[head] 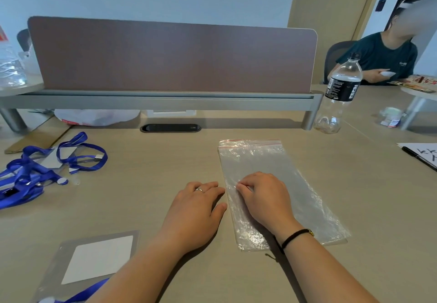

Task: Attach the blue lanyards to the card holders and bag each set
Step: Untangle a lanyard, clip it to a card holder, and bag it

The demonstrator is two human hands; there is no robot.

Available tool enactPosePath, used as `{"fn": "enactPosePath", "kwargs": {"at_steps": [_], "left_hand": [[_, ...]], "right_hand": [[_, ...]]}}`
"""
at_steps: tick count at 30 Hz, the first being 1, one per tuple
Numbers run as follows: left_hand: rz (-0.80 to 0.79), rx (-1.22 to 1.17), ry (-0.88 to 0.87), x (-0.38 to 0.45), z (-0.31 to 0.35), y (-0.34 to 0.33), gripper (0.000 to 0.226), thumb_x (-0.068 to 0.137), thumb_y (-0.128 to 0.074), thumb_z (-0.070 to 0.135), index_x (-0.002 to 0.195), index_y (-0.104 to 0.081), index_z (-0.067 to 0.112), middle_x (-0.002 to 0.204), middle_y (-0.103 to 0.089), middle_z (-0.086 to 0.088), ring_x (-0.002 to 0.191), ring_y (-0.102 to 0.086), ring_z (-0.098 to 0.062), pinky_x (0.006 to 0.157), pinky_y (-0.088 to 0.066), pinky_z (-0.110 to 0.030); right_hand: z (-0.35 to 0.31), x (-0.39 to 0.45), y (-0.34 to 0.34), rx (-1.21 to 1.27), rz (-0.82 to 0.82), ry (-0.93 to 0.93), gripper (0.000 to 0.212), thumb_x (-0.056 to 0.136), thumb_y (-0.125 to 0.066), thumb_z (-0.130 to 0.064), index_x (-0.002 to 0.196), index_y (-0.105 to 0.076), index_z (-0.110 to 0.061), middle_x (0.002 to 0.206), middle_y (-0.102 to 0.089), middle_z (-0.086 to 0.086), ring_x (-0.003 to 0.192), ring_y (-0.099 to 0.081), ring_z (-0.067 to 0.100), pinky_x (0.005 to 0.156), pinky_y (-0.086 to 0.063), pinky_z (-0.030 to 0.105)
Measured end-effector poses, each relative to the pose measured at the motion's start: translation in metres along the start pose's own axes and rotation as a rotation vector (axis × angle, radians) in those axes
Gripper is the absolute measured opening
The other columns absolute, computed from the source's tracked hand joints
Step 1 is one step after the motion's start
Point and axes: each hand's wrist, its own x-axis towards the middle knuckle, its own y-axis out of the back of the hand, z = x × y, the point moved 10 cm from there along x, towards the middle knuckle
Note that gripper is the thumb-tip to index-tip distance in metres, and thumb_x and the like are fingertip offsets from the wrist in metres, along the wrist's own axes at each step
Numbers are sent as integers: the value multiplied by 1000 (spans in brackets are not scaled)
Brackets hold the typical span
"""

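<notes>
the clear zip bag (272,184) lies flat on the tan desk (153,172) right of centre, thin and crinkly, its red-lined mouth at the far end; the right hand (262,198) rests on its left edge with fingers curled as if pinching the film, while the left hand (196,208) lies flat and relaxed just beside it, holding nothing. to open it well, i'd judge both hands should part the layers at the mouth. a stiff rectangular card holder (94,257) with a blue lanyard (94,288) waits near left, and loose satiny lanyards (35,172) lie tangled far left.
</notes>
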Motion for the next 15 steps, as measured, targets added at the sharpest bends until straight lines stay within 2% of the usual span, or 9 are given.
{"fn": "enactPosePath", "kwargs": {"at_steps": [6, 8, 9, 11, 12, 13, 15], "left_hand": [[24, -83, 9, 2, -1, 3, 44, 103, -34, 53, 140, -52, 39, 152, -44, 21, 142, -30, -13, 116, -27, -32], [46, -179, 11, 2, -2, 5, 40, 103, -33, 53, 127, -61, 40, 138, -56, 24, 136, -36, -9, 112, -31, -31], [49, -237, 16, 1, -3, 6, 39, 101, -32, 56, 117, -65, 42, 124, -62, 25, 129, -41, -7, 106, -36, -31], [73, -445, 18, -1, -4, 13, 39, 98, -33, 62, 94, -66, 43, 91, -67, 24, 104, -53, -2, 89, -44, -31], [84, -586, 35, -2, -4, 17, 37, 98, -38, 61, 88, -67, 41, 83, -68, 23, 93, -59, 0, 83, -47, -31], [91, -748, 83, -2, -5, 22, 34, 98, -44, 58, 89, -70, 38, 84, -70, 20, 90, -64, -1, 82, -51, -29], [111, -1092, 300, -2, -21, 19, 24, 96, -59, 47, 95, -72, 27, 89, -73, 11, 90, -69, -8, 84, -54, -29]], "right_hand": [[6, -2, 9, 150, 61, -91, 15, 91, -57, -31, 83, -70, -28, 88, -67, -13, 87, -61, 12, 83, -53, 37], [5, -4, 11, 225, 73, -95, 8, 88, -60, -31, 80, -63, -29, 84, -65, -15, 84, -61, 8, 75, -54, 34], [2, -5, 12, 257, 68, -83, 7, 87, -62, -30, 81, -61, -30, 85, -65, -15, 84, -61, 7, 74, -54, 32], [-10, -10, 14, 313, 52, -20, 8, 87, -65, -28, 83, -59, -31, 87, -65, -15, 86, -62, 4, 74, -54, 27], [-19, -13, 16, 338, 46, 31, 10, 87, -67, -26, 85, -59, -31, 86, -65, -15, 86, -62, 3, 75, -53, 23], [-30, -17, 19, 359, 40, 91, 12, 88, -68, -23, 87, -59, -30, 86, -65, -14, 86, -62, 2, 75, -52, 20], [-53, -27, 20, 387, -5, 196, 19, 89, -67, -19, 94, -56, -34, 87, -64, -14, 87, -62, 2, 76, -52, 17]]}}
